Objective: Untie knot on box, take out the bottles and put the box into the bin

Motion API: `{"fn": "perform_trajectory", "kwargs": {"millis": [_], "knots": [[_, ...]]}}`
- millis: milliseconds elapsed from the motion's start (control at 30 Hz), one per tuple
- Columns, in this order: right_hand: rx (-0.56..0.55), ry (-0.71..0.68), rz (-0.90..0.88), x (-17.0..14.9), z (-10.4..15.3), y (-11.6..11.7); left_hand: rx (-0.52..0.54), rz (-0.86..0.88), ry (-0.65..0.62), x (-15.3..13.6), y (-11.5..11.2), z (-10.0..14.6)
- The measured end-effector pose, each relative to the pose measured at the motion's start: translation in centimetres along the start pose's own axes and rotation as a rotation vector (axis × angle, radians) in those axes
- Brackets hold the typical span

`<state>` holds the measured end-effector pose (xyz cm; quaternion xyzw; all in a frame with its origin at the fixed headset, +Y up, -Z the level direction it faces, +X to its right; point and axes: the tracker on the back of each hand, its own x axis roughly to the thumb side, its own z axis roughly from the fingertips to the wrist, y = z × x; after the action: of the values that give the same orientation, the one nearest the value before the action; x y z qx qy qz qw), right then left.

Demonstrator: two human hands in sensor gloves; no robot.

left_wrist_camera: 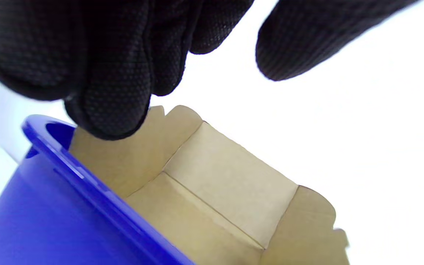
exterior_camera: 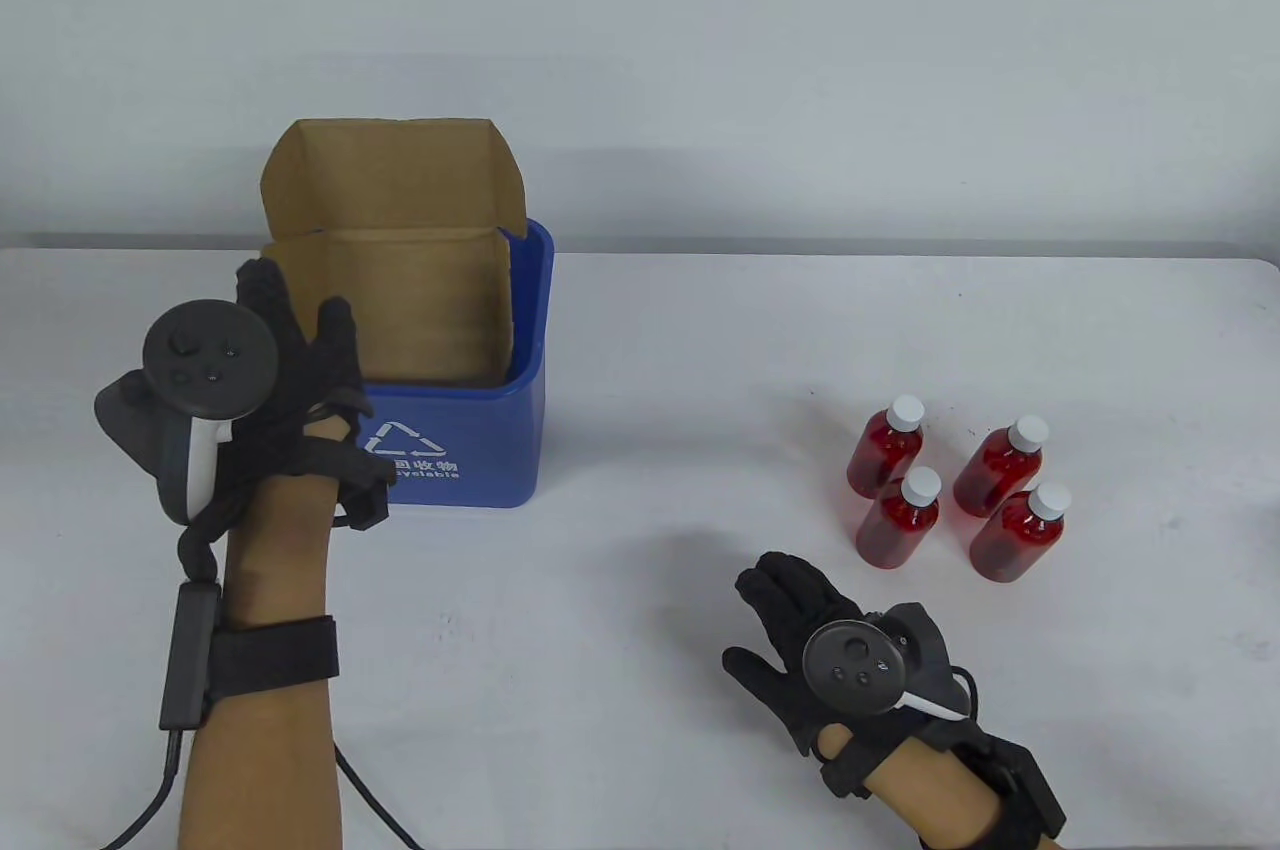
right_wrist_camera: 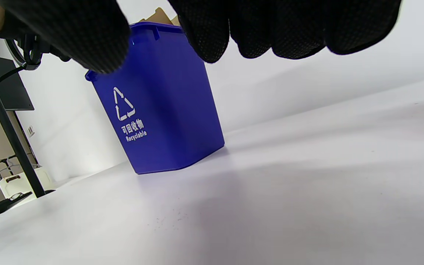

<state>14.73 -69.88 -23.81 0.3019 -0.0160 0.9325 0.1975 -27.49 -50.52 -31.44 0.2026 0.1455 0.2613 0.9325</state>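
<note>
The brown cardboard box [exterior_camera: 420, 310] stands inside the blue recycling bin [exterior_camera: 480, 430] with its lid flap up and its inside bare. My left hand [exterior_camera: 300, 330] hovers at the bin's near left corner with relaxed, spread fingers. In the left wrist view its fingers [left_wrist_camera: 105, 92] hang just above the box [left_wrist_camera: 226, 176] and the bin rim [left_wrist_camera: 87, 176], holding nothing. Several red bottles with white caps [exterior_camera: 950, 490] stand together at the right. My right hand [exterior_camera: 790, 610] lies flat and open on the table just left of them. The bin [right_wrist_camera: 168, 121] is far in front of it.
The white table [exterior_camera: 640, 690] runs to a pale wall behind. Cables trail from my left forearm [exterior_camera: 260, 670] to the bottom edge. A black stand [right_wrist_camera: 6, 125] and equipment sit beyond the table's left side in the right wrist view.
</note>
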Motion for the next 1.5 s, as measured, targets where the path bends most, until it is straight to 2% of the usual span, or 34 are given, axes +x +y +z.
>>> {"fn": "perform_trajectory", "kwargs": {"millis": [167, 367, 567, 700, 900, 1067, 1233, 1300, 1500], "knots": [[-0.004, 0.001, -0.005, -0.1, 0.0, 0.0, -0.023, -0.002, -0.12, 1.1, -1.1, 1.9], [-0.019, 0.006, -0.011, -0.2, 0.1, -0.3, -0.014, -0.057, -0.294, 2.3, -2.2, 6.2], [-0.051, 0.022, -0.014, -0.5, 0.2, -0.7, 0.015, -0.043, -0.392, 1.9, -2.9, 10.4], [-0.061, 0.026, -0.019, -0.6, 0.3, -0.9, -0.006, -0.05, -0.463, 1.4, -4.1, 13.4], [-0.057, 0.033, 0.005, -0.5, 0.2, -0.5, -0.055, -0.04, -0.577, 1.1, -6.6, 16.6], [-0.052, 0.04, 0.024, -0.3, 0.1, -0.1, -0.124, -0.036, -0.638, 0.7, -9.9, 18.1], [-0.041, 0.053, 0.046, 0.0, 0.0, 0.6, -0.286, -0.029, -0.645, -0.3, -13.7, 18.6], [-0.036, 0.061, 0.057, 0.2, -0.3, 1.0, -0.307, -0.039, -0.651, -0.7, -14.9, 18.8], [-0.051, 0.094, 0.109, 1.5, -0.3, 1.8, -0.354, -0.124, -0.68, -0.6, -16.5, 19.4]]}}
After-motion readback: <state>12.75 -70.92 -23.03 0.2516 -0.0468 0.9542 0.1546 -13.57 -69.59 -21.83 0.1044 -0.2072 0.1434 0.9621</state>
